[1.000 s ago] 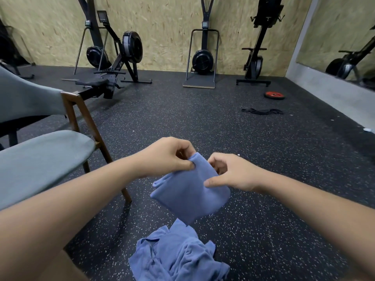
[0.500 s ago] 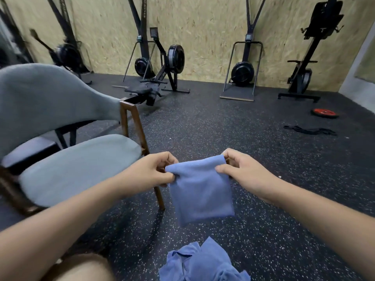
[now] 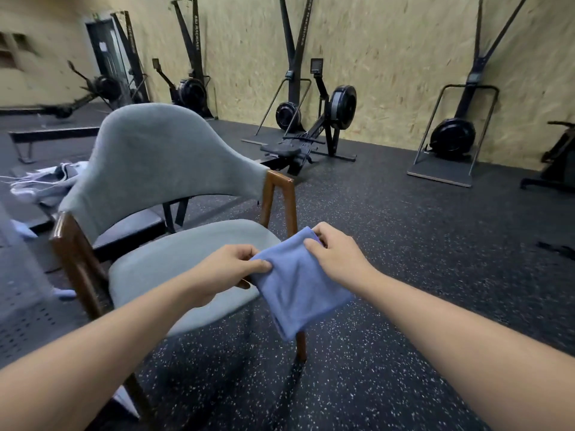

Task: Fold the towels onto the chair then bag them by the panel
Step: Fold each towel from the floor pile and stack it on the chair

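Observation:
A folded blue towel point(image 3: 298, 287) hangs between my hands just off the front right corner of the grey chair point(image 3: 174, 259). My left hand point(image 3: 227, 272) pinches its left top corner over the seat's edge. My right hand point(image 3: 336, 256) pinches the right top corner. The towel is a small flat rectangle, tilted down to the right. The chair has a grey padded seat and curved back on a brown wooden frame; nothing lies on the seat.
Rowing machines point(image 3: 317, 126) and ski trainers point(image 3: 454, 132) line the chipboard wall at the back. Light grey clothes point(image 3: 43, 181) lie on a bench behind the chair at the left. Black speckled rubber floor point(image 3: 404, 244) spreads to the right.
The view has swung left, bringing the whole chair into sight. Both hands carried the folded towel left toward the seat. The pile of blue towels on the floor has dropped out of view.

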Demonstrator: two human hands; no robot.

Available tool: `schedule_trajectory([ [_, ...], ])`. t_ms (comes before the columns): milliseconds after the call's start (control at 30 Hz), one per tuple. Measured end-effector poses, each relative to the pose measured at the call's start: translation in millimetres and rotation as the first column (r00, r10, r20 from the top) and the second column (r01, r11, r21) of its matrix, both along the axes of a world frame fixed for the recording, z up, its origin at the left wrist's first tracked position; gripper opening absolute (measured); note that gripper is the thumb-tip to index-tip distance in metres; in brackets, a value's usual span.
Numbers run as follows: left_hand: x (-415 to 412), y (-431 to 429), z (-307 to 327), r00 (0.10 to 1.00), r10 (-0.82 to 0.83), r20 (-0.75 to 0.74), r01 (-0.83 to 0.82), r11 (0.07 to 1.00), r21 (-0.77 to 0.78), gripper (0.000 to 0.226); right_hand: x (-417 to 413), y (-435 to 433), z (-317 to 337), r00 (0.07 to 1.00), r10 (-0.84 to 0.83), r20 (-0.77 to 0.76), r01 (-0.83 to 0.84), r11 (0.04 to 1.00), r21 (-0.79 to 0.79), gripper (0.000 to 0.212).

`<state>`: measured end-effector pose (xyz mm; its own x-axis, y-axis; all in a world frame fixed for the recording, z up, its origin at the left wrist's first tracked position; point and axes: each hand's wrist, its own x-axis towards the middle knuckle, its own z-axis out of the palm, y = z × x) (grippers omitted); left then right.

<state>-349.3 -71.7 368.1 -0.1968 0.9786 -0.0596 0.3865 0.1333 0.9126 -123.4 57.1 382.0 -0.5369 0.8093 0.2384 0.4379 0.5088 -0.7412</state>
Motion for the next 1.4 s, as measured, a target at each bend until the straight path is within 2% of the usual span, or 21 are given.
schedule_trajectory([
  [200,-69.8,54.6,-26.2,0.994,0.105,0.039,-0.103,0.993,-0.052,0.020,-85.7,62.1,-20.3,0.998,-0.019,0.058,0.021,0.999,-0.030,0.020],
  [300,-101.6,76.7,-38.6,0.985,0.166,0.056,-0.160,0.983,-0.086,0.021,-109.3,86.2,-26.2,0.997,-0.019,0.076,0.032,0.984,-0.173,0.033],
  [367,-116.3,87.5,-48.7,0.980,0.197,0.042,-0.191,0.975,-0.115,0.025,-111.5,94.2,-39.7,0.987,0.025,0.160,0.019,0.962,-0.271,0.044],
  [467,-124.8,99.3,-58.8,0.975,0.220,-0.015,-0.220,0.967,-0.130,0.029,-103.1,97.4,-62.8,0.960,0.080,0.270,0.010,0.949,-0.315,0.035],
  [600,-128.3,115.6,-62.8,0.962,0.265,-0.060,-0.270,0.958,-0.093,0.025,-101.6,107.1,-74.8,0.996,-0.053,0.078,0.075,0.950,-0.304,0.024],
  [700,-132.1,126.1,-67.9,0.938,0.307,-0.160,-0.316,0.948,-0.034,0.023,-105.4,113.9,-86.7,0.990,-0.113,0.086,0.134,0.947,-0.293,0.018],
  [800,-132.7,130.5,-77.1,0.889,0.354,-0.290,-0.359,0.933,0.039,0.019,-105.1,110.7,-101.2,0.993,-0.106,0.047,0.116,0.900,-0.419,0.023],
  [867,-131.6,131.6,-82.4,0.874,0.383,-0.299,-0.382,0.922,0.063,0.020,-102.1,109.0,-108.4,0.988,-0.151,-0.023,0.124,0.880,-0.459,0.029],
  [967,-128.8,126.3,-85.3,0.839,0.406,-0.361,-0.400,0.911,0.096,0.039,-93.8,103.1,-114.0,0.971,-0.209,-0.117,0.123,0.854,-0.506,0.039],
  [1067,-121.7,116.0,-78.9,0.732,0.397,-0.553,-0.332,0.917,0.220,0.042,-77.8,87.1,-111.5,0.965,-0.206,-0.163,0.084,0.830,-0.551,0.045],
  [1167,-93.9,103.3,-62.2,0.675,0.361,-0.644,-0.204,0.930,0.307,0.032,-46.2,64.6,-107.6,0.983,-0.160,-0.086,0.104,0.886,-0.452,0.037],
  [1233,-61.8,94.2,-53.8,0.670,0.295,-0.681,-0.093,0.944,0.317,0.026,-19.1,47.6,-108.5,0.989,-0.141,-0.035,0.115,0.903,-0.414,0.024],
  [1300,-24.1,85.1,-52.8,0.703,0.218,-0.677,-0.026,0.959,0.282,0.020,10.6,31.5,-116.0,0.992,-0.123,0.008,0.115,0.900,-0.421,0.011],
  [1400,33.6,75.5,-60.3,0.728,0.061,-0.683,0.086,0.980,0.179,0.011,60.4,6.0,-130.9,0.993,-0.086,0.084,0.116,0.882,-0.456,0.005],
])
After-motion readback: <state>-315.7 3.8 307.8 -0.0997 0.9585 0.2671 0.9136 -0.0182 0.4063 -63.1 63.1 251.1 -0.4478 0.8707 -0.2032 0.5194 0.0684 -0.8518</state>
